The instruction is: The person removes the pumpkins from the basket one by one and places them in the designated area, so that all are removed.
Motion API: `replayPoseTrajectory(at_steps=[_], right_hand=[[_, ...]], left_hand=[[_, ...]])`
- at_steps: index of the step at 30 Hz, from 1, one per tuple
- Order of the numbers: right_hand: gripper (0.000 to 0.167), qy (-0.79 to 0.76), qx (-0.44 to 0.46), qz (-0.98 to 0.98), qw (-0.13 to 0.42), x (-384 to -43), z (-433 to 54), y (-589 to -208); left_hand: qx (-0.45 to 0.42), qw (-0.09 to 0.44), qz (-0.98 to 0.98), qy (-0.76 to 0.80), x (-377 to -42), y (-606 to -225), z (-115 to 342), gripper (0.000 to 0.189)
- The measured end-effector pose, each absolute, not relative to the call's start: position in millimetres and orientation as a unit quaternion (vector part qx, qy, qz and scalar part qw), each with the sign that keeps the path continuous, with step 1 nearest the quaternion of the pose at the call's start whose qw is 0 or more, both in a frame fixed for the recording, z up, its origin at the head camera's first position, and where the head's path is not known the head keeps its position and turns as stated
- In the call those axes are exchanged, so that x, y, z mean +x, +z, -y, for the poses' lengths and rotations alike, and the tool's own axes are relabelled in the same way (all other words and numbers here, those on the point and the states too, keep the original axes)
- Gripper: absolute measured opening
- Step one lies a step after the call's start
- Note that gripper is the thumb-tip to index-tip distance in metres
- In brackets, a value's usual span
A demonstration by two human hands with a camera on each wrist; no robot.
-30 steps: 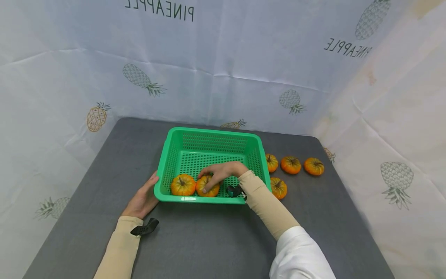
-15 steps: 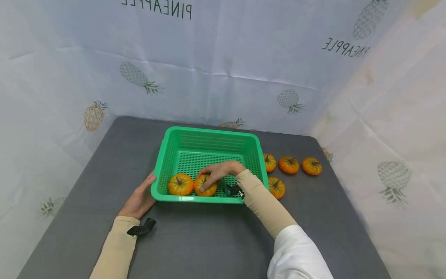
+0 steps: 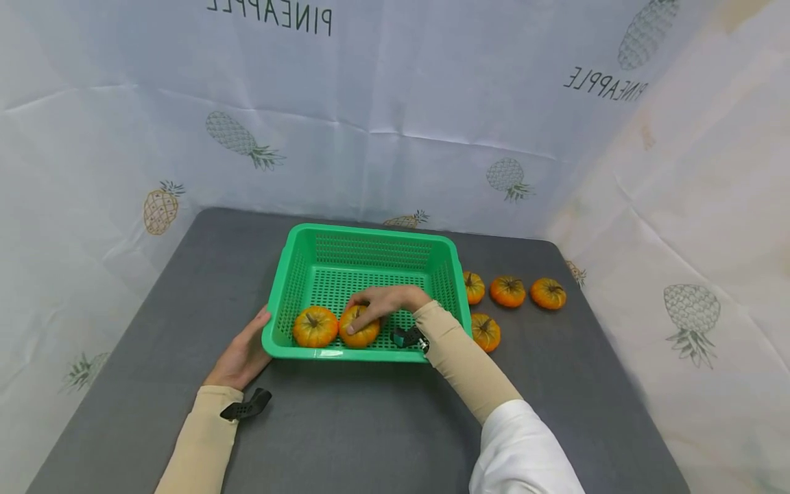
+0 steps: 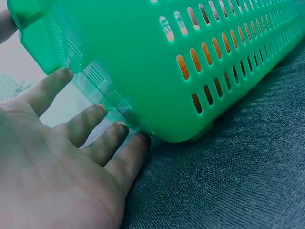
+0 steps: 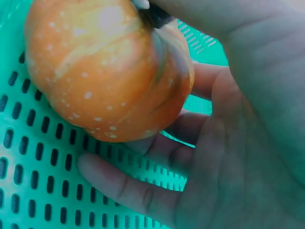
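Inside the green basket [image 3: 364, 355], my right hand [image 3: 389, 300] holds a small orange pumpkin [image 3: 368, 335] near the front wall. The right wrist view shows this pumpkin [image 5: 105, 71] above the slotted basket floor, with the thumb by its dark stem and several fingers beneath and beside it. A second pumpkin [image 3: 315, 327] sits just left of it in the basket. My left hand [image 3: 243, 357] is at the basket's left side. In the left wrist view, its fairly straight fingers [image 4: 126, 160] touch the outer wall, and the thumb is up by the rim.
Several more pumpkins lie right of the basket on the grey table [image 3: 358, 425]: one at the front [image 3: 485, 333], with a row behind it ending in the rightmost pumpkin [image 3: 548, 293]. A pineapple-print curtain [image 3: 370, 137] stands behind the table and along its sides.
Everything in the head view has shifted slightly left together. The hands, basket and pumpkins keep nearly the same places relative to one another.
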State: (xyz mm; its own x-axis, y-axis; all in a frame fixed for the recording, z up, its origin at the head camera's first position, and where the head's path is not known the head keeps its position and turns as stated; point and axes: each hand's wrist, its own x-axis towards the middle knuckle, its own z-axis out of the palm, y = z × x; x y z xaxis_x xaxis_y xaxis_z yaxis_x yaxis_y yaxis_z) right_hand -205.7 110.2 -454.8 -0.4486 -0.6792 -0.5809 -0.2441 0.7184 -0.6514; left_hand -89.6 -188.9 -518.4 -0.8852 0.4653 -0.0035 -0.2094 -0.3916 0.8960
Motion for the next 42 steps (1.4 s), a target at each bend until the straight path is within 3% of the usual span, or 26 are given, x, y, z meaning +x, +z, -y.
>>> replayPoseTrajectory(at_steps=[18,26,42], right_hand=[[0.067,-0.281,-0.230,-0.871,0.331,-215.9,-113.4,-455.3],[0.060,-0.265,-0.235,-0.893,0.279,-220.5,-114.7,-456.5],[0.058,-0.265,-0.225,-0.884,0.311,-222.8,-119.0,-454.8]], left_hand=[[0.117,0.213,-0.515,0.822,-92.7,-521.9,188.4,0.058],[0.119,0.206,-0.512,0.825,-92.5,-521.0,188.0,0.059],[0.121,0.213,-0.509,0.825,-93.8,-520.0,189.7,0.057]])
